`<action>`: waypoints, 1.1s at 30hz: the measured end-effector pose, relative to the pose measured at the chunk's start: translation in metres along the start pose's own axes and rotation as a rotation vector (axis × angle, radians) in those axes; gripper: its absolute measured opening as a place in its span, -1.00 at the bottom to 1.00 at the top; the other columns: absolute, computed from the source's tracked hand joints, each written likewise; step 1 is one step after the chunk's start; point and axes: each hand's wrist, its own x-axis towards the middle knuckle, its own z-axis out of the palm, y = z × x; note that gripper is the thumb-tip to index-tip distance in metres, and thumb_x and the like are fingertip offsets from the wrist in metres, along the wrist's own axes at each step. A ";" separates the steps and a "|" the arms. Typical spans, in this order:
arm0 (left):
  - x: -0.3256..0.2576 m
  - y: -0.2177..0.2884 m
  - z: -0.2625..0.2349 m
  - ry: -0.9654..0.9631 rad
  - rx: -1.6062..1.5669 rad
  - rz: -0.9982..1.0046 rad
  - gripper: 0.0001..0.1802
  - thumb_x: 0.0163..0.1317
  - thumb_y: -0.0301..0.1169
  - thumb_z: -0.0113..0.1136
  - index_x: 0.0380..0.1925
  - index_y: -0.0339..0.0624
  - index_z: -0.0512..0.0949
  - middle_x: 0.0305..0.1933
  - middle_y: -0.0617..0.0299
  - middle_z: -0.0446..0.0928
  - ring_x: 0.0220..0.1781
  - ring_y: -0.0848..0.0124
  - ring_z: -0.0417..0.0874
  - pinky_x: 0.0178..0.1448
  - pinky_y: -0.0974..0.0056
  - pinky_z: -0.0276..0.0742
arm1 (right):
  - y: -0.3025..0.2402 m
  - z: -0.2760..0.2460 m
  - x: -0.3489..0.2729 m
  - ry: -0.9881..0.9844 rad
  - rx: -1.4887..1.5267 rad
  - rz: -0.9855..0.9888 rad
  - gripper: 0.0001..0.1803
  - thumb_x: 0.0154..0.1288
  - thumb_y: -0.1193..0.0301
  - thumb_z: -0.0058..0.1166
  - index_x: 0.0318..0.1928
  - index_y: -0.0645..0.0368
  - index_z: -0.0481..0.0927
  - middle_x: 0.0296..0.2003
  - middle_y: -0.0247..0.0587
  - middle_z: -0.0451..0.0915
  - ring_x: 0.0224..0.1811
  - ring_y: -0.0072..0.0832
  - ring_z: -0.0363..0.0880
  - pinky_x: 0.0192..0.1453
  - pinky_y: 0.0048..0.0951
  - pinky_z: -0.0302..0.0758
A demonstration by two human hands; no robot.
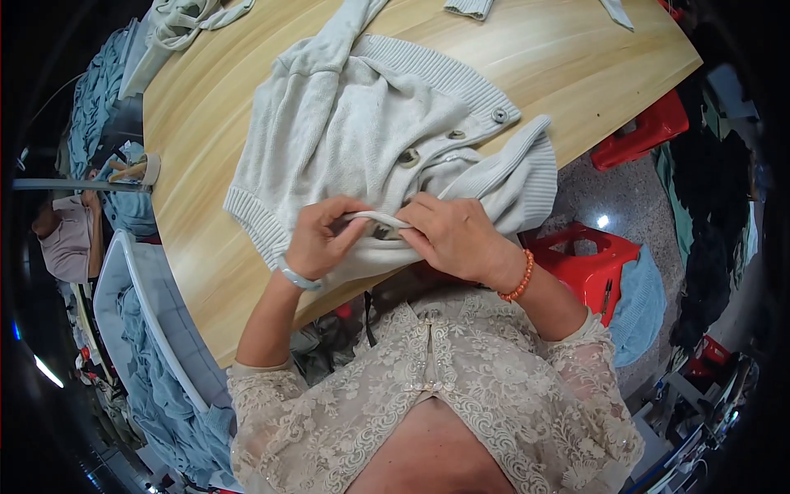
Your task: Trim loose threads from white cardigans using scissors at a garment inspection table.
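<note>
A pale grey-white knitted cardigan [329, 123] lies bunched near the table's front edge, its ribbed hem and several dark buttons showing. My left hand [319, 239], with a pale bangle at the wrist, pinches the cardigan's near edge between thumb and fingers. Close beside it, my right hand [455, 235], wearing an orange bead bracelet, pinches the same edge. Between the two hands a short stretch of the rolled edge runs taut, with a dark button or gap just under it; I cannot tell which.
The cardigan rests on a wood-grain table [609, 62]. More pale knitwear [177, 29] lies at its far left. A bin [152, 309] of blue-grey garments stands left. Red stools [586, 259] are at the right, one with blue knit cloth [634, 309]. Another person [70, 239] is at far left.
</note>
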 end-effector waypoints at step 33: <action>0.062 0.048 0.039 0.017 -0.531 -0.227 -0.85 0.25 -0.61 0.27 -0.17 -0.41 0.62 -0.29 0.23 0.67 -0.28 0.57 0.66 -0.19 0.49 0.59 | 0.000 -0.011 -0.009 0.248 -0.173 0.078 -0.72 0.15 0.48 0.22 -0.11 0.17 0.51 -0.36 -0.15 0.50 -0.38 -0.24 0.64 -0.39 -0.28 0.55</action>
